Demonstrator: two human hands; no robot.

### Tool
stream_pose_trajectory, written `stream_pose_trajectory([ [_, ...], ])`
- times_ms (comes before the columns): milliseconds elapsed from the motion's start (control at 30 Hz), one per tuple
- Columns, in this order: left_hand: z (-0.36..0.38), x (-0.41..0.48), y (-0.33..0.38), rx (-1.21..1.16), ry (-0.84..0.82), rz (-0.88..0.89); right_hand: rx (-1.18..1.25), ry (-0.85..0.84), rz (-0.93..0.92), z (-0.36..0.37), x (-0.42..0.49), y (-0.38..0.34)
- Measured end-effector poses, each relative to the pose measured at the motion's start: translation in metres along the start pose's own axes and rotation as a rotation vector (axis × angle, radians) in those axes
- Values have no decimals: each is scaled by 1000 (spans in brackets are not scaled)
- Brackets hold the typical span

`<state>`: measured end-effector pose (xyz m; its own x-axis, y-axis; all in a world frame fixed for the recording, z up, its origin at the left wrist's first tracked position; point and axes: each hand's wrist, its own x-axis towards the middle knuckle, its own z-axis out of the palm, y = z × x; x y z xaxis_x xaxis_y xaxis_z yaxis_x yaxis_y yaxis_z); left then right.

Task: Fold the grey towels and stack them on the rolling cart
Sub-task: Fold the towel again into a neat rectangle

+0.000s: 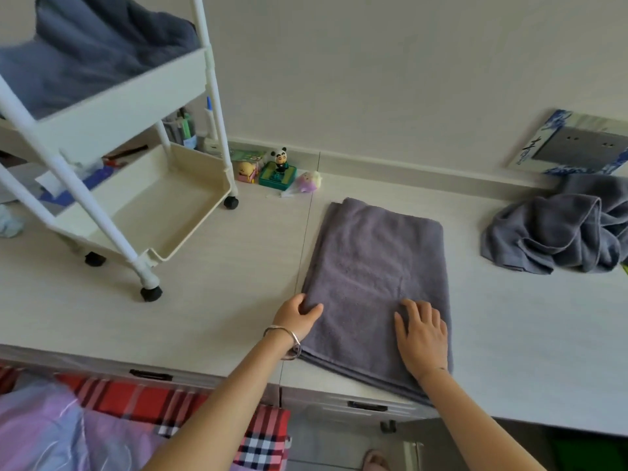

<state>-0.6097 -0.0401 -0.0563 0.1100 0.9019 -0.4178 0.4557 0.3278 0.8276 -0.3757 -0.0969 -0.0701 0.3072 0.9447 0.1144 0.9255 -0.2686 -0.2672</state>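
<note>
While the folded grey towel lies flat in the middle of the frame on the white top, two bare hands are on its near end. The left hand pinches the towel's left edge, with the thumb on top of the cloth, and a silver bracelet sits on that wrist. The right hand lies flat on the towel with its fingers straight and spread, pressing down and holding nothing. The rolling cart stands on its black wheels at the upper left of the frame, well apart from the folded towel, and dark blue-grey cloth fills its top tray. Its lowest tray looks bare, and the middle one holds small bits I cannot make out. A crumpled grey towel sits in a heap at the right edge. By the wall, between the cart and the folded towel, stand a little panda toy, a pink toy and a purple toy. A grey wall socket is at the upper right. A red checked cloth lies at the lower left, below the top's front edge.
</note>
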Motion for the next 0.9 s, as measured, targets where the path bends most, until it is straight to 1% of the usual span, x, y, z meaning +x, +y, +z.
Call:
stream_pose_trajectory([
  [100, 16, 23, 25, 197, 10, 62, -29, -19, 43, -6, -4, 18],
  [233, 19, 61, 60, 457, 67, 131, 101, -102, -32, -16, 4, 17],
  [267, 16, 70, 68, 525, 68, 157, 116, -122, -87, -17, 5, 13],
  [367, 14, 99, 86, 678, 32, 227, 166, -147, -336, -15, 7, 1],
  [433, 19, 118, 97, 687, -3, 262, 193, -199, -480, -12, 19, 2],
  [467, 17, 122, 100, 677, -23, 278, 192, -200, -527, -13, 27, 3],
  [500, 15, 126, 104, 678, -36, 284, 195, -194, -532, -16, 40, 8],
  [533, 13, 130, 106, 687, -36, 274, 215, -173, -496, -17, 56, 17],
  [600, 3, 135, 106, 675, 4, 231, 250, -86, -352, -24, 91, 40],
  [667, -7, 140, 97, 515, 80, 167, 242, -36, -208, -33, 128, 69],
  [700, -11, 140, 91, 418, 125, 136, 213, -67, -149, -37, 145, 83],
  [767, -14, 139, 79, 305, 185, 81, 109, -230, -48, -42, 171, 105],
  [800, -15, 138, 73, 266, 188, 66, 55, -315, -24, -44, 179, 113],
  [833, -14, 136, 70, 216, 181, 64, 16, -383, -18, -45, 185, 119],
  [900, -12, 131, 65, 92, 168, 66, 4, -454, -41, -49, 193, 128],
])
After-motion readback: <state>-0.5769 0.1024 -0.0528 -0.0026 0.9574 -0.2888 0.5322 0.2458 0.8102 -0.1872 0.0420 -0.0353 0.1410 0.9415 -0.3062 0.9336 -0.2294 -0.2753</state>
